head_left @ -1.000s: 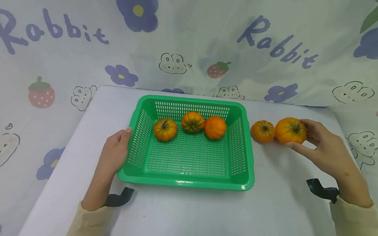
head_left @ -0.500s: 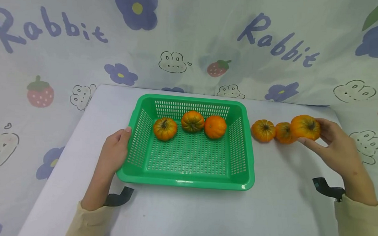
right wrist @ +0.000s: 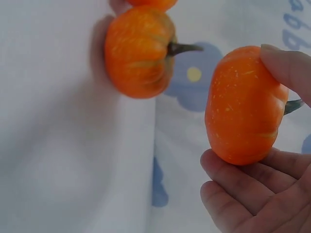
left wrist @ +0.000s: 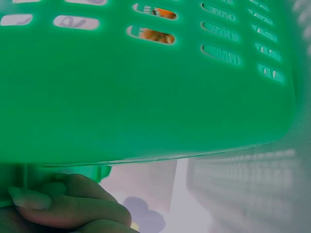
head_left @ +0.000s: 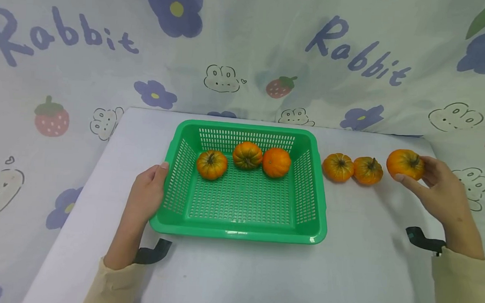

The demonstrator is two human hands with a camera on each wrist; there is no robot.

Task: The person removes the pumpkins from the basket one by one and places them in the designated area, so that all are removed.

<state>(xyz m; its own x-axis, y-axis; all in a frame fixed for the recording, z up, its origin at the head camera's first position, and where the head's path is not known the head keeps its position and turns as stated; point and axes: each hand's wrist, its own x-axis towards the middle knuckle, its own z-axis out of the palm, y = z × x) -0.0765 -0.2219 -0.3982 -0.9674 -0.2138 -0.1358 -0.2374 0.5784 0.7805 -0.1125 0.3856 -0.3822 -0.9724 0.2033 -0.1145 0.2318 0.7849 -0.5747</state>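
Observation:
My right hand (head_left: 444, 189) grips a small orange pumpkin (head_left: 405, 164) between thumb and fingers, above the right part of the table. In the right wrist view the held pumpkin (right wrist: 247, 107) is apart from the other pumpkin (right wrist: 141, 52) with its dark stem. Left of that hand, two pumpkins lie side by side on the table, a near one (head_left: 367, 171) and one (head_left: 338, 167) close to the basket. My left hand (head_left: 147, 192) holds the left rim of the green plastic basket (head_left: 238, 235). In the left wrist view its curled fingers (left wrist: 73, 206) are at the rim.
Inside the basket, toward its back, sit three pumpkins: a left one (head_left: 211, 165), a middle one (head_left: 247, 155) and a right one (head_left: 276, 163). The white table (head_left: 260, 280) meets a printed cloth (head_left: 252, 42) behind.
My right hand has lifted its pumpkin and carried it to the right, uncovering the pumpkin that was hidden behind it. The left hand and basket stay put.

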